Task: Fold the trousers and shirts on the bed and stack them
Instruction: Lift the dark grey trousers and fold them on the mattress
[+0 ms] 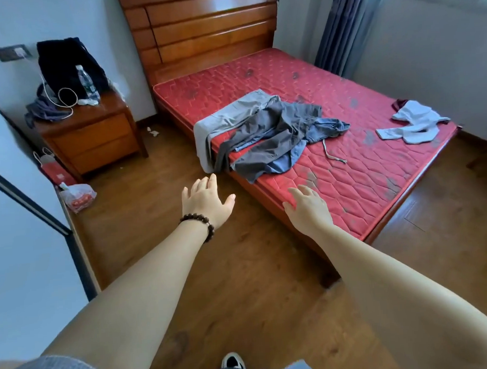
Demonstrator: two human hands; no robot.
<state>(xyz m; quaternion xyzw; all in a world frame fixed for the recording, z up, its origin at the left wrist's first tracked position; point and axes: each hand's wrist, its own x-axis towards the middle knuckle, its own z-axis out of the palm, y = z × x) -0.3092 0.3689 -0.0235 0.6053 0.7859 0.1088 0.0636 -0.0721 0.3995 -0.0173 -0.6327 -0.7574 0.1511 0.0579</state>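
Note:
A heap of unfolded clothes lies on the red mattress [349,178] near its left edge: light grey trousers [227,117] hanging over the side, a dark grey garment [273,134] on top, and a blue garment [327,129] under it. A pale blue shirt [414,124] lies crumpled at the far right of the bed. My left hand [206,200], wearing a bead bracelet, reaches out with fingers spread, just short of the heap and holding nothing. My right hand [308,206] is stretched out over the mattress's near edge, fingers straight.
A wooden nightstand [93,135] at the left carries a dark bag [66,63], a water bottle [86,82] and cables. A plastic bag [78,195] and a red paper bag [54,169] sit on the wooden floor. A white drawstring [332,154] lies on the mattress. Curtains hang by the window at the right.

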